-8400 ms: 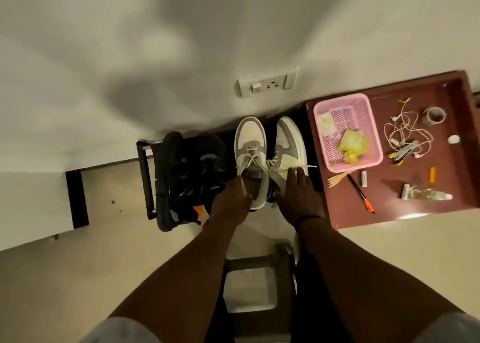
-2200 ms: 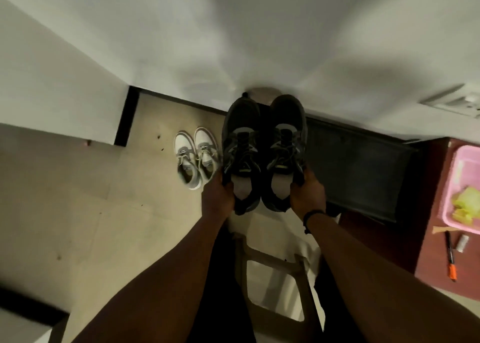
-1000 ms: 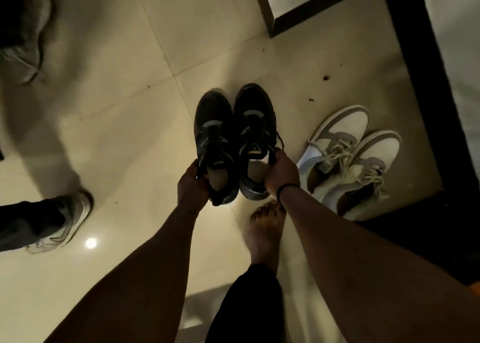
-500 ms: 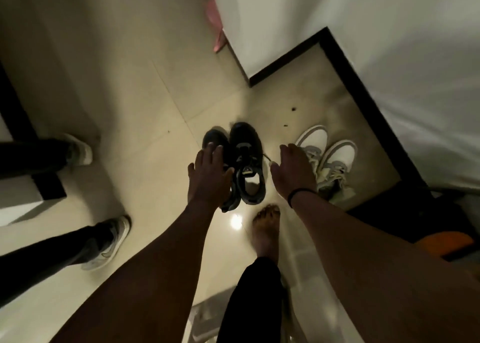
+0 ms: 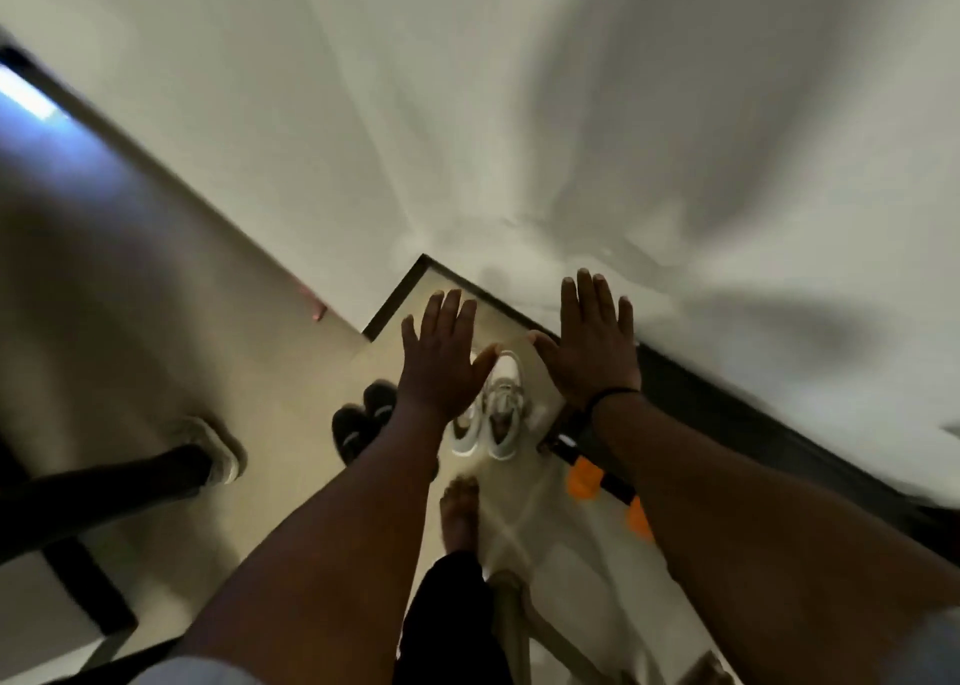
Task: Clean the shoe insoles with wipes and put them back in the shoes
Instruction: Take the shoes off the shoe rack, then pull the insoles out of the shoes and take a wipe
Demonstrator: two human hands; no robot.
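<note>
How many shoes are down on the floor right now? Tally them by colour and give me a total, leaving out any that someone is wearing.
Black shoes: 2, side by side, partly behind the left forearm.
White and grey shoes: 2, side by side, partly behind the left hand.
Total: 4 shoes, none held; the left hand and the right hand are open and empty.

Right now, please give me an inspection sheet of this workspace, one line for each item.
Surface: pale tiled floor, blurred.
Job's things: white shoes and black shoes on the floor, side by side; no insoles or wipes seen.
Clutter: orange object near the wall.
Grippers: left hand and right hand open, empty.
Cables: nothing seen.
Surroundings: white wall; another person's shoe at left.
</note>
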